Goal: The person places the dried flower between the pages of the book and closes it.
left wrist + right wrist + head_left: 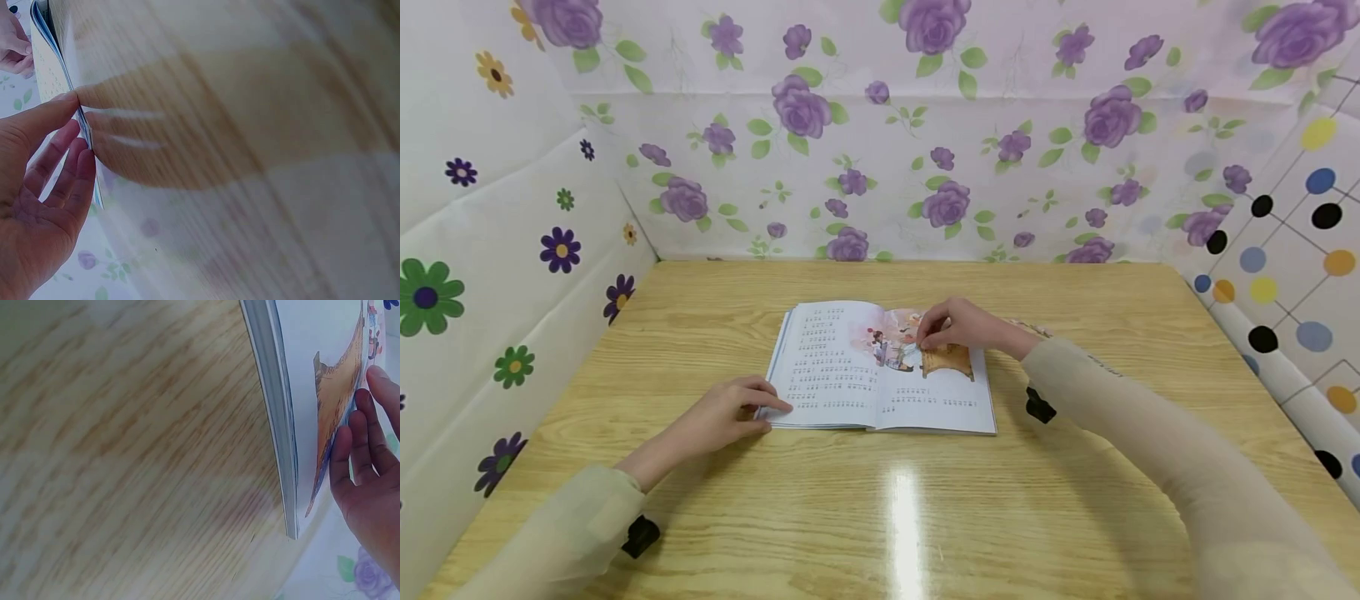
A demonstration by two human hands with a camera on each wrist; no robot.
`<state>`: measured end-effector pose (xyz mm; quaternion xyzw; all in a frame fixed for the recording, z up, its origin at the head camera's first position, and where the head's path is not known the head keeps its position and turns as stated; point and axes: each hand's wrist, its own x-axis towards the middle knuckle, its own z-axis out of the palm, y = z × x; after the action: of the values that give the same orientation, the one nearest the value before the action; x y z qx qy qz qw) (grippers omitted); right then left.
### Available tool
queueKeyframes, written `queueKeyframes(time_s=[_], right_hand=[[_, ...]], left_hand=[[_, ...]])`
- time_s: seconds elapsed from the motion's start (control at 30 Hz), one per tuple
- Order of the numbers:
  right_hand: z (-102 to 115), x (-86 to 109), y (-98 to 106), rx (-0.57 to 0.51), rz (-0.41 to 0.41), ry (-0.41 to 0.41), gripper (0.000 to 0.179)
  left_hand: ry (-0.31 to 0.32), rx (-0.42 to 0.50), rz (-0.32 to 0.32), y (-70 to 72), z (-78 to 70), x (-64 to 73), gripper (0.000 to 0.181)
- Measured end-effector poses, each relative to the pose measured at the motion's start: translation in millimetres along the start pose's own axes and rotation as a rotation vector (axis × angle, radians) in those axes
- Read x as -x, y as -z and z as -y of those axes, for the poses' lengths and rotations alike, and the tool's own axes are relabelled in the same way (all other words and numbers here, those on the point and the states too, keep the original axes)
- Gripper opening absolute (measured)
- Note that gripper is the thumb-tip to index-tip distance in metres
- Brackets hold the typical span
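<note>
An open book (842, 400) lies on the wooden table, printed text on its left page and a coloured picture across the middle and right page. My left hand (726, 412) is at its lower left corner. One finger reaches over the page there, and the left wrist view shows thumb and fingertips (84, 159) along the book's edge. Over the right page, my right hand (958, 323) has bent fingers with their tips at the picture. Seen from the right wrist, these fingertips (342, 439) sit close against the page by the brown scroll drawing (337, 394).
The wooden table (775, 508) carries a bright glare streak in front of the book. A cloth with purple roses (947, 204) hangs behind it, a flowered sheet (535, 333) on the left, a dotted one (1292, 292) on the right. Black devices (642, 536) are under both wrists.
</note>
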<state>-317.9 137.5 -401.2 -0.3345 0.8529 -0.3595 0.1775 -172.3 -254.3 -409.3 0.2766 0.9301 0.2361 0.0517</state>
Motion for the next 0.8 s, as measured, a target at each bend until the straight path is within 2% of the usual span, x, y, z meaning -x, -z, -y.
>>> queueKeyframes(time_s=[0.8], right_hand=[[-4.6, -8.0, -6.4, -0.010, -0.008, -0.005, 0.007]], left_hand=[[0.007, 0.003, -0.007, -1.3, 1.2, 0.2, 0.030]])
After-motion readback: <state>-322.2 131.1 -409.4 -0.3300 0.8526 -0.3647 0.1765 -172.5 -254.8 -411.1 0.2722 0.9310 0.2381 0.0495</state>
